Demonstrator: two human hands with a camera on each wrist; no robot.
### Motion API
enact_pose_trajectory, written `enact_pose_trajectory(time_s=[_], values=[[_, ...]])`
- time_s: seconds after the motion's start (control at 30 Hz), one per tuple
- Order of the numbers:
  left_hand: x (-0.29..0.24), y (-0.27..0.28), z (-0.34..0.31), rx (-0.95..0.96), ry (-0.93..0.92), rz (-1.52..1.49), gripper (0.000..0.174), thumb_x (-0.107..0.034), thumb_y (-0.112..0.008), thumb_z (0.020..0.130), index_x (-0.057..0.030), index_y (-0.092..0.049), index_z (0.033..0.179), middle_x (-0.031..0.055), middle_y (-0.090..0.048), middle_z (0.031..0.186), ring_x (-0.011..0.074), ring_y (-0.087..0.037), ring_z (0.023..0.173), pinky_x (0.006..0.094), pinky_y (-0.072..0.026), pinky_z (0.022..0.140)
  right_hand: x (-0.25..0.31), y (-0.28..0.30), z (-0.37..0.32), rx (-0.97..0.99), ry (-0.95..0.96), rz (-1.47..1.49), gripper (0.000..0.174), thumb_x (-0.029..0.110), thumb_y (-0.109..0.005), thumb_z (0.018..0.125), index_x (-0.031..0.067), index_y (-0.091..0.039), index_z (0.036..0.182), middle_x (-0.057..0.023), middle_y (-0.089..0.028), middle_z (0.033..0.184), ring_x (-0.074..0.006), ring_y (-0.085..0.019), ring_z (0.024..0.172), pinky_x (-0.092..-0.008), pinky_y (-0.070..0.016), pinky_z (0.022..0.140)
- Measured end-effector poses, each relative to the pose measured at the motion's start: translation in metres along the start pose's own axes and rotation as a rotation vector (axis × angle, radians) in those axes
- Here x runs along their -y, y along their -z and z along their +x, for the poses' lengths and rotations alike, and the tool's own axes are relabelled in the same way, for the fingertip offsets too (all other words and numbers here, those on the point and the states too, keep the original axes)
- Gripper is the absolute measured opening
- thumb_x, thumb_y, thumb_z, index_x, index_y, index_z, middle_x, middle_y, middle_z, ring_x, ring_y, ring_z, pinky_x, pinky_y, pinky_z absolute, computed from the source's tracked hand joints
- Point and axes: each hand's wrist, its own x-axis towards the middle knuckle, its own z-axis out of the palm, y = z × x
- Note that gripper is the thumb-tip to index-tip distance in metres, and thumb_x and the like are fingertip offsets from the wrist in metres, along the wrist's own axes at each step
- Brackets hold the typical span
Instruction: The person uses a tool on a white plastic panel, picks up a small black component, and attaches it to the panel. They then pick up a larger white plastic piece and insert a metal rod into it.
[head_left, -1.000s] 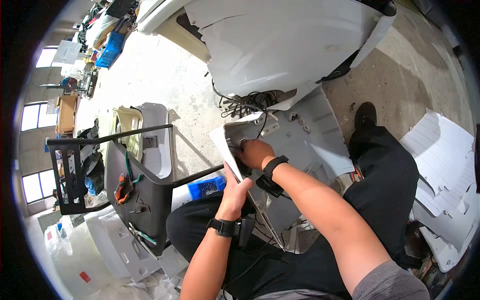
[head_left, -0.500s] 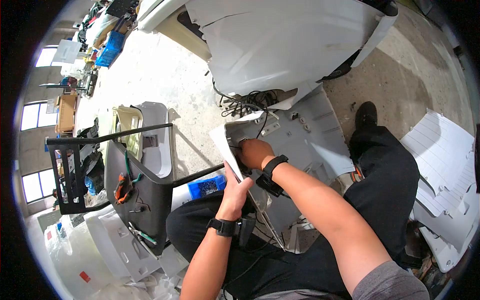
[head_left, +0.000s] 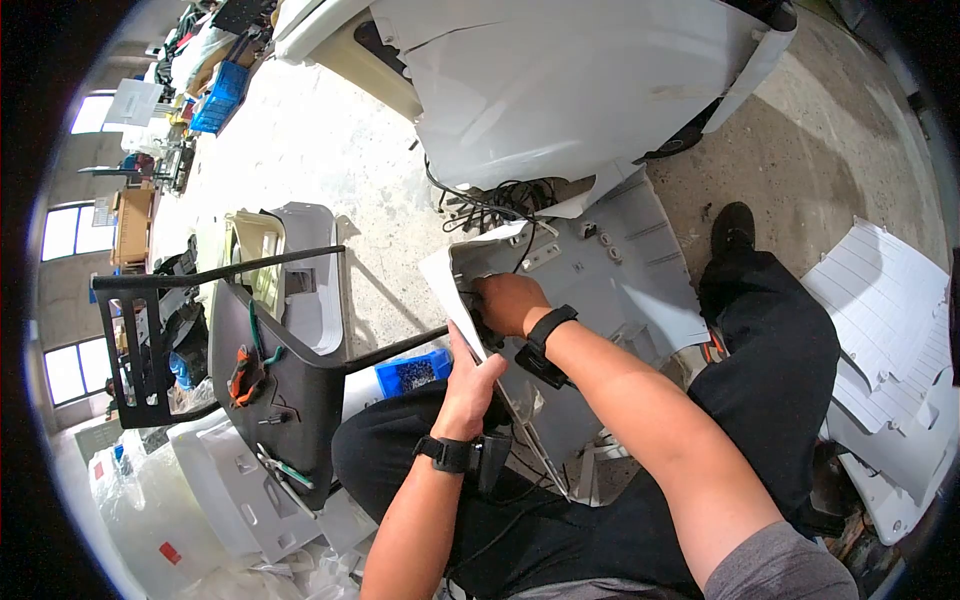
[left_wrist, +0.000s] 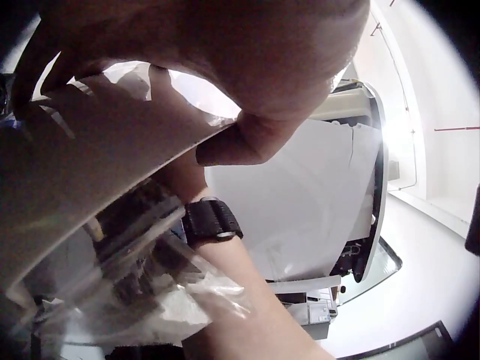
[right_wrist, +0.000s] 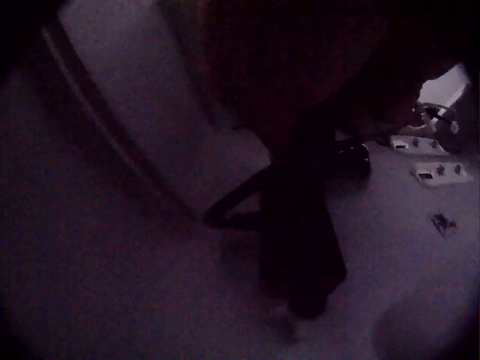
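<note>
Pale grey ribbed moulded plastic panel (head_left: 612, 288): the left hand (head_left: 470, 385) fingers grasp its edge. The right hand (head_left: 508, 303) fingers curl inside it, and I cannot tell their hold.

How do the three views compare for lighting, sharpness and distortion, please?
Head view: even daylight, sharp, heavy fisheye bending and a black rim; left hand and right hand both clear. Left wrist view: the hand looms close, backlit and soft, glare blown out at right. Right wrist view: badly underexposed, only a bright sliver at the right edge.

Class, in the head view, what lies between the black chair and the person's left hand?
A small blue bin of dark parts, near the left hand; only the head view shows it.
</note>
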Motion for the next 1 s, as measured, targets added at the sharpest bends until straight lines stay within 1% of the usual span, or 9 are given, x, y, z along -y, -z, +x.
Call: enact_pose_trajectory(time_s=[0.03, 0.17, 0.37, 0.47, 0.53, 0.7, 0.8, 0.87, 1.0], values=[[0.0021, 0.0012, 0.0013, 0.000, -0.022, 0.014, 0.094, -0.010, -0.052, 0.070, -0.0005, 0.008, 0.142, 0.0113, -0.042, 0.115, 0.0160, -0.043, 0.087, 0.0242, -0.0395, 0.075, 0.0007, 0.0014, -0.0011, -0.004, 0.001, -0.009, 0.023, 0.023, -0.054, 0.077, 0.0106, -0.061, 0.095, -0.0171, -0.065, 0.086, -0.0351, -0.062, 0.082, -0.0450, -0.0501, 0.071], [0.0030, 0.0021, 0.0022, 0.004, -0.011, 0.021, 0.094, -0.010, -0.052, 0.070, -0.0005, 0.008, 0.142, 0.0111, -0.042, 0.116, 0.0163, -0.043, 0.087, 0.0240, -0.0392, 0.075, 0.0019, 0.0072, -0.0041, 0.023, -0.010, -0.019, 0.025, 0.021, -0.053, 0.077, 0.0115, -0.060, 0.099, -0.0159, -0.065, 0.087, -0.0348, -0.063, 0.082, -0.0447, -0.0502, 0.071], [0.0027, 0.0016, 0.0017, -0.018, -0.035, 0.050, 0.095, -0.011, -0.053, 0.070, -0.0003, 0.007, 0.142, 0.0104, -0.042, 0.113, 0.0165, -0.042, 0.086, 0.0238, -0.0386, 0.074, -0.0020, 0.0006, -0.0034, -0.005, 0.013, 0.001, 0.024, 0.020, -0.053, 0.078, 0.0108, -0.059, 0.098, -0.0158, -0.065, 0.086, -0.0348, -0.062, 0.082, -0.0452, -0.0495, 0.070], [0.0008, 0.0009, 0.0006, -0.015, -0.008, 0.048, 0.095, -0.012, -0.053, 0.070, -0.0002, 0.007, 0.142, 0.0114, -0.042, 0.114, 0.0168, -0.042, 0.087, 0.0240, -0.0384, 0.076, -0.0013, 0.0037, -0.0055, 0.005, 0.004, 0.026, 0.023, 0.020, -0.053, 0.078, 0.0105, -0.059, 0.098, -0.0160, -0.065, 0.087, -0.0345, -0.062, 0.083, -0.0449, -0.0491, 0.070], [-0.0007, 0.0001, -0.0006, -0.007, 0.036, 0.021, 0.085, -0.006, -0.050, 0.072, -0.0086, -0.005, 0.144, 0.0067, -0.040, 0.122, 0.0179, -0.041, 0.103, 0.0274, -0.0339, 0.089, -0.0027, 0.0033, -0.0050, 0.006, 0.007, 0.028, 0.024, 0.020, -0.054, 0.078, 0.0107, -0.059, 0.099, -0.0159, -0.065, 0.087, -0.0342, -0.062, 0.083, -0.0446, -0.0491, 0.071], [0.0048, 0.0023, 0.0027, 0.002, 0.010, 0.000, 0.086, -0.006, -0.050, 0.072, -0.0086, -0.004, 0.144, 0.0079, -0.039, 0.126, 0.0192, -0.040, 0.108, 0.0284, -0.0329, 0.092, -0.0046, 0.0013, -0.0043, 0.002, -0.004, 0.037, 0.026, 0.023, -0.055, 0.079, 0.0108, -0.059, 0.101, -0.0158, -0.065, 0.089, -0.0339, -0.062, 0.084, -0.0440, -0.0490, 0.072], [0.0039, 0.0017, 0.0021, 0.012, 0.002, -0.001, 0.086, -0.006, -0.050, 0.072, -0.0085, -0.003, 0.144, 0.0082, -0.039, 0.127, 0.0197, -0.040, 0.110, 0.0286, -0.0328, 0.093, -0.0063, 0.0036, -0.0036, 0.032, -0.043, 0.077, 0.028, 0.027, -0.055, 0.080, 0.0087, -0.060, 0.101, -0.0162, -0.065, 0.090, -0.0340, -0.062, 0.085, -0.0437, -0.0490, 0.074], [0.0038, 0.0017, 0.0022, 0.011, 0.001, 0.003, 0.086, -0.006, -0.050, 0.072, -0.0084, -0.003, 0.144, 0.0083, -0.039, 0.127, 0.0199, -0.040, 0.110, 0.0287, -0.0328, 0.093, -0.0058, 0.0054, -0.0030, 0.060, -0.094, 0.052, 0.026, 0.027, -0.052, 0.081, 0.0114, -0.064, 0.098, -0.0170, -0.064, 0.097, -0.0328, -0.062, 0.090, -0.0442, -0.0499, 0.077], [0.0035, 0.0021, 0.0016, -0.003, 0.027, 0.019, 0.086, -0.006, -0.049, 0.072, -0.0083, -0.002, 0.144, 0.0088, -0.038, 0.127, 0.0202, -0.040, 0.110, 0.0285, -0.0328, 0.093, -0.0016, 0.0010, -0.0002, 0.083, -0.153, 0.080, 0.028, 0.030, -0.052, 0.082, 0.0103, -0.065, 0.097, -0.0177, -0.064, 0.097, -0.0328, -0.062, 0.090, -0.0441, -0.0495, 0.078]])
